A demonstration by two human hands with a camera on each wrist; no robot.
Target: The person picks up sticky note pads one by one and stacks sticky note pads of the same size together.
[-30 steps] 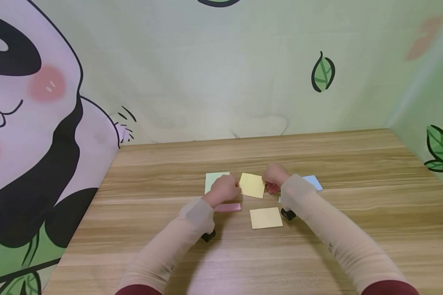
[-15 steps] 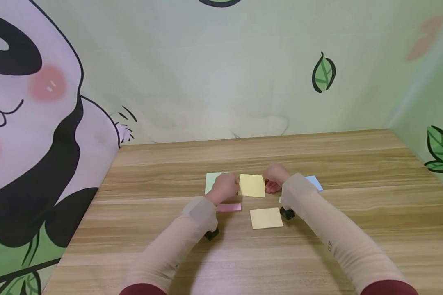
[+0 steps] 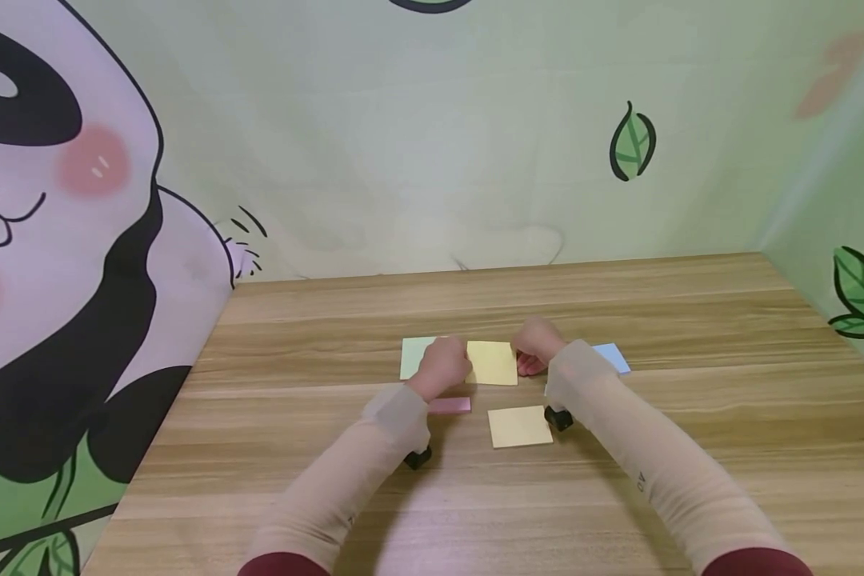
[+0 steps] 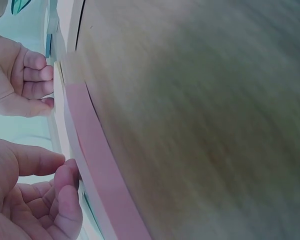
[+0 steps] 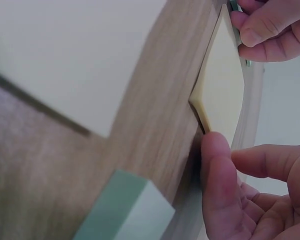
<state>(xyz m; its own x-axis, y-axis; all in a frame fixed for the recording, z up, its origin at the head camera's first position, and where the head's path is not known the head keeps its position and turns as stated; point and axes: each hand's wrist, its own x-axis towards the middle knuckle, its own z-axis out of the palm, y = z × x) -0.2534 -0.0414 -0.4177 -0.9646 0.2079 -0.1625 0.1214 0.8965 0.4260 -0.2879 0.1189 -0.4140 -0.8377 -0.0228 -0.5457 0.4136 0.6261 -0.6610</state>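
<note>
A yellow sticky note pad [image 3: 492,363] lies between my two hands on the wooden table. My left hand [image 3: 442,366] is at its left edge, with thumb and index fingertips meeting there in the left wrist view. At the right edge, my right hand [image 3: 538,346] pinches the pad between thumb and finger, as the right wrist view shows. A pale green note pad [image 3: 415,357] sits just left of the yellow one, partly hidden by my left hand. Below that hand is a narrow pink note pad [image 3: 450,406].
A cream note pad [image 3: 520,426] lies nearer to me. Beyond my right wrist shows a blue note pad [image 3: 610,357], partly covered. A small green pad [image 5: 125,210] is beside my right hand in the right wrist view. A cloth wall with a printed panda [image 3: 79,240] stands behind.
The yellow pad has turned from slightly skewed to nearly straight with the table, moving a little nearer to me. My left hand has shifted slightly right; the right hand has barely moved.
</note>
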